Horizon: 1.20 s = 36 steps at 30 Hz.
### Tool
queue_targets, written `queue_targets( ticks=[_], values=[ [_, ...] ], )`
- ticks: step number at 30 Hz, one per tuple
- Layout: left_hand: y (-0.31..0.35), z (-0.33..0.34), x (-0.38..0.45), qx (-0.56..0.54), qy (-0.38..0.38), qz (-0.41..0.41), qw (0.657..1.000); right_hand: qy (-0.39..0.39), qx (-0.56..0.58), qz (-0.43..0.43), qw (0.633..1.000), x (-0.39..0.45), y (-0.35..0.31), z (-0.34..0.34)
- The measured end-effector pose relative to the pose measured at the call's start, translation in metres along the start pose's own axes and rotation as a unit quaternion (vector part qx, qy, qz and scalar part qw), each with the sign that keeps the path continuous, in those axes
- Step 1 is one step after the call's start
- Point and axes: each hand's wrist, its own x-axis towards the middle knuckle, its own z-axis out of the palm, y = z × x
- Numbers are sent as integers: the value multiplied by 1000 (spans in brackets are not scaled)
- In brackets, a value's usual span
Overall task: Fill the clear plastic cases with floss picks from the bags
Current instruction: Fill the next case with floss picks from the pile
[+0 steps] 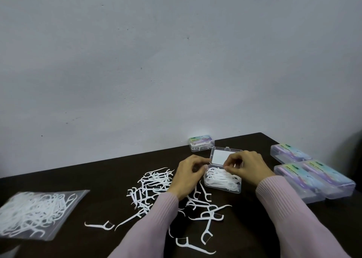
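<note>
head view, and your two hands are up at the open case [222,181] in the middle of the dark counter [98,171]. your left hand [189,176] sits at the case's left end, fingers curled in by the lid hinge; whether it grips the case or only steadies it, i cannot tell. your right hand [245,166] hovers over the far edge, fingertips pinched together just above the picks, probably on a pick or the lid's edge, too small to be sure. the lid [221,155] stands up behind, and the case is well stocked with white picks, looking close to full.

so where does that leave you? one small case [201,142] back by the wall is shut with picks inside, so call that one done. off to your right, three more cases [313,174] lie closed with coloured labels, and i cannot tell from here whether they hold picks or wait their turn.

plenty of stock remains: a loose heap of floss picks [154,187] spreads across the counter just left of the open case and under your forearms, and a clear bag [37,212] at the far left is full of more. my read: this case wants a last few picks and its lid closed, then on to the others.
</note>
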Motion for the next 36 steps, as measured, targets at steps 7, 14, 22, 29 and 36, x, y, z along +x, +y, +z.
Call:
queue_targets(
  ticks=[7,14,22,29,36],
  values=[
    [-4,-55,-36,40,-47,-16,998,-124,36,-96,987,-11,-40,3],
    [-24,-119,-92,150,-85,-48,984,-291,-52,-44,954,-51,-66,17],
    [-45,-168,-142,271,-84,-116,952,-305,-119,1,945,-93,-63,10],
    [-53,-155,-158,248,-97,-191,945,-253,-163,8,954,-106,-67,34],
    [-39,-105,-138,208,-57,-205,955,-232,-150,-57,959,-91,-88,65]
  ],
)
